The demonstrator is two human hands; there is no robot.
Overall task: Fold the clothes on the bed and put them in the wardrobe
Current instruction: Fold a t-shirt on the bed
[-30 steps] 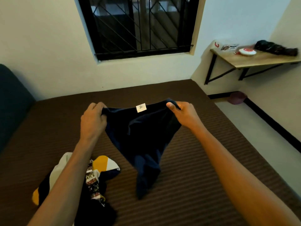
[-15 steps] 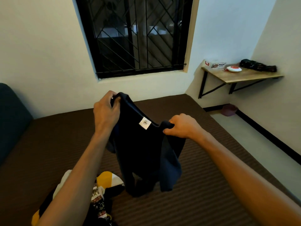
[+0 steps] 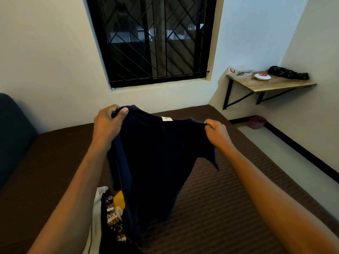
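Observation:
A dark navy T-shirt (image 3: 159, 162) hangs in the air above the brown striped bed (image 3: 220, 208). A small white neck label shows at its top edge. My left hand (image 3: 108, 123) grips the shirt's left shoulder, slightly higher than my right hand (image 3: 216, 132), which pinches the right shoulder. The shirt's hem hangs down toward a pile of other clothes (image 3: 110, 217), white, yellow, black and patterned, lying on the bed under my left forearm. The wardrobe is not in view.
A barred window (image 3: 152, 39) fills the wall ahead. A dark cushion (image 3: 12, 136) stands at the bed's left. At the right, a wall-mounted wooden shelf (image 3: 271, 85) carries small items and a dark bundle. A pink bowl (image 3: 256, 121) sits on the grey floor.
Both hands have spread apart and levelled out, so the shirt now hangs stretched between its shoulders. The view has tilted up toward the window.

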